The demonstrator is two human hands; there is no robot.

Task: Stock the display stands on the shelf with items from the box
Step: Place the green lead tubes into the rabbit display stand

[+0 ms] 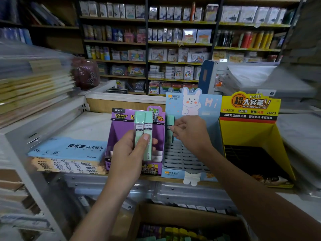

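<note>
While two mint-green lead refill cases (139,119) are gripped upright in the left hand (128,153), with the thumb pressed across their fronts, a third green case (170,120) is pinched by the fingertips of the right hand (189,134) at the rear left corner of the blue display stand (191,105).

Three stands are set side by side along the front edge of the shelf (90,126). The purple display stand (121,134) is on the left, the blue one is in the middle, and the yellow display stand (250,131) is on the right. Rows of open slots are seen in the blue stand between the right hand and its front edge. Bare shelf surface is left behind the loose-leaf paper pack (69,148), which lies at the front edge just left of the purple stand.

The cardboard box (173,212) is seen below the shelf's front edge, and coloured cases lie blurred inside it.

"2B/0.5" is printed on the held cases. "M&G", "ULTRAMAN HEROES" and "SUPER POWER" are read on the purple stand, "Hi" and "MPR-2081" on the blue, and "24PCS" on the yellow. "LOOSE-LEAF" and "B5" are read on the pack.
</note>
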